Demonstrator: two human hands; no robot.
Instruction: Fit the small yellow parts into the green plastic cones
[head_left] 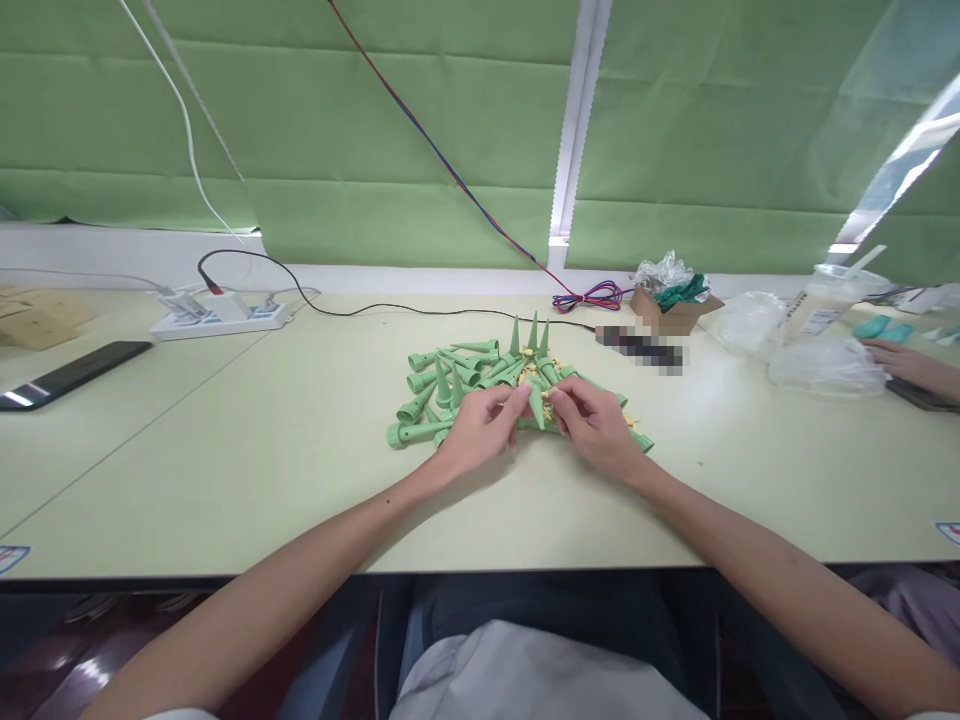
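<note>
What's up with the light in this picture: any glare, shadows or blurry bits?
In the head view, white glare streaks the black slab at left; in the same view, soft shadow lies on the table below the left hand, and coarse pixel blocks obscure a dark object.

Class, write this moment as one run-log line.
left hand: holds green cone | right hand: close beside cone, grip unclear | green pieces: heaped on table, mostly beyond hands

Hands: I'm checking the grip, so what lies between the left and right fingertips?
In the head view, a green cone lies between the left hand, which pinches it, and the right hand.
</note>
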